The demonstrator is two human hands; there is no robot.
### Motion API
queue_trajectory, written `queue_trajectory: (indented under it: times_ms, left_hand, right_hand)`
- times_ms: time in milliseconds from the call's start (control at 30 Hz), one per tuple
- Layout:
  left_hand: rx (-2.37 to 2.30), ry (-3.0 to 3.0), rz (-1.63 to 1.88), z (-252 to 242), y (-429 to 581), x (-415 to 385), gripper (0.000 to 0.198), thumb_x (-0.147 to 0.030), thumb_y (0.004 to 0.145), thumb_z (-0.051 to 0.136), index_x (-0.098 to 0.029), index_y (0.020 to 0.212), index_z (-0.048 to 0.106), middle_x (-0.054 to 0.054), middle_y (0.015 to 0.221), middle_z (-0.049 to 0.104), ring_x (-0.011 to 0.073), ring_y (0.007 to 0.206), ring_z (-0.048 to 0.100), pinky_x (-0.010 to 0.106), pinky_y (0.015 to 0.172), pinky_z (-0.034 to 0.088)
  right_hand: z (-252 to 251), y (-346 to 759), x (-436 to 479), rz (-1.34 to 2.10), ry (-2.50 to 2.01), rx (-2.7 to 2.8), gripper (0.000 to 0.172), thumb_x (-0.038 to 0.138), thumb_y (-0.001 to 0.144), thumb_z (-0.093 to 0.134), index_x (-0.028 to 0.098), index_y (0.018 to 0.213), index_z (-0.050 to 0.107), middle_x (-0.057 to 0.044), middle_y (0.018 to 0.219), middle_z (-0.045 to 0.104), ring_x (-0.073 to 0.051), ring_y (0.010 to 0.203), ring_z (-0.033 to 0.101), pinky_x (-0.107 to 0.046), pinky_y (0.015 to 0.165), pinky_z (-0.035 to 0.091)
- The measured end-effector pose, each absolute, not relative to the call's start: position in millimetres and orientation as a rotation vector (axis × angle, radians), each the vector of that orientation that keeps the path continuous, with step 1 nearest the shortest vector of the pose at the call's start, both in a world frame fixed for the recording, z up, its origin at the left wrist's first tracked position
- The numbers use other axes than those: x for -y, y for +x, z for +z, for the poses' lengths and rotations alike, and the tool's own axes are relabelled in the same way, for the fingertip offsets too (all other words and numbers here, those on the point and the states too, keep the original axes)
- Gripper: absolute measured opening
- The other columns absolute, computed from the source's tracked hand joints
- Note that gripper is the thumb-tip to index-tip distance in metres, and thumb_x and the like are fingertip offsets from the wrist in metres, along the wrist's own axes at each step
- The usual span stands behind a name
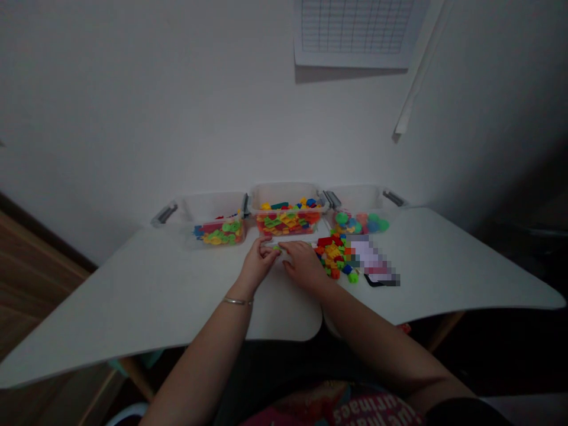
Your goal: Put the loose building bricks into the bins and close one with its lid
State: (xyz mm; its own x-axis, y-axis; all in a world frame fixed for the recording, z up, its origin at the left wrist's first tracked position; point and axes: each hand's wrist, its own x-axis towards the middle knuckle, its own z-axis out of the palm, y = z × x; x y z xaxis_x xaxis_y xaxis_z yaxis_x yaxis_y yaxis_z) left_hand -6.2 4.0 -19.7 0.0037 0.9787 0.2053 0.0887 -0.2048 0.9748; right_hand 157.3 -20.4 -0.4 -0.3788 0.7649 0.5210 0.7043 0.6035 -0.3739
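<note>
My left hand (258, 260), with a bracelet on its wrist, is closed in a pinch above the front middle of the white table (186, 296). Between its fingertips and those of my right hand (304, 265) is a small yellow-green toy block (277, 248), mostly covered by the fingers. My right hand is also closed on this block, its fingers curled toward the left hand. A loose pile of colourful toy blocks (333, 253) lies just to the right of my right hand.
Three clear plastic bins stand along the wall: a left bin (213, 207) and a middle bin (286, 192) of blocks, and a right bin (361, 201) of rounded pieces. A blurred-out phone (375, 263) lies right of the pile. A printed chart (355, 29) hangs above.
</note>
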Motion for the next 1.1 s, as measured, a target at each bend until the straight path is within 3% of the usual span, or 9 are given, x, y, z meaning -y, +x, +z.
queue_trajectory:
  times_ms: [233,467,633,933,1100]
  left_hand:
    - [-1.123,1.538,1.227,-19.4,-5.9,-2.7,0.056,-0.032,0.07,0.07,-0.016,0.119,0.047,-0.004,0.064,0.061,0.0121,0.059,0.059,0.022,0.056,0.042]
    - [-1.109,1.618,1.117,-19.0,-5.8,-1.4,0.052,-0.023,0.068,0.07,-0.018,0.115,0.05,-0.002,0.071,0.067,0.0164,0.07,0.067,0.028,0.067,0.051]
    - [-1.119,1.623,1.099,-20.1,-5.4,-1.6,0.05,-0.023,0.069,0.069,-0.018,0.115,0.05,0.0,0.074,0.07,0.017,0.07,0.068,0.029,0.067,0.051]
    - [-1.173,1.672,1.138,-16.5,-7.6,0.2,0.045,-0.03,0.071,0.067,-0.018,0.112,0.052,-0.001,0.071,0.066,0.0166,0.069,0.065,0.027,0.066,0.048]
    - [-1.242,1.753,1.167,-18.4,-10.7,-0.2,0.039,-0.033,0.076,0.063,-0.018,0.111,0.055,-0.003,0.067,0.061,0.0144,0.063,0.058,0.026,0.062,0.044]
  right_hand:
    - [-3.3,158.5,19.8,0.178,-1.063,2.136,0.042,0.009,0.083,0.052,0.018,0.123,0.059,-0.008,0.124,0.064,-0.021,0.115,0.057,-0.039,0.102,0.041]
    - [-5.2,160.2,18.9,0.086,-1.114,2.17,0.02,0.016,0.086,0.057,0.02,0.104,0.066,-0.006,0.106,0.07,-0.022,0.102,0.061,-0.038,0.095,0.044]
    - [-5.5,161.1,19.0,0.07,-1.209,2.204,0.015,0.019,0.087,0.059,0.019,0.1,0.066,-0.007,0.099,0.07,-0.023,0.099,0.06,-0.038,0.09,0.045]
    - [-4.0,161.8,22.4,0.031,-1.215,2.195,0.029,0.017,0.086,0.058,0.023,0.114,0.065,-0.007,0.107,0.066,-0.022,0.099,0.059,-0.035,0.088,0.045]
    - [-1.3,164.7,21.7,0.088,-1.269,2.086,0.029,0.018,0.087,0.056,0.021,0.113,0.066,-0.008,0.104,0.065,-0.022,0.098,0.06,-0.034,0.086,0.047]
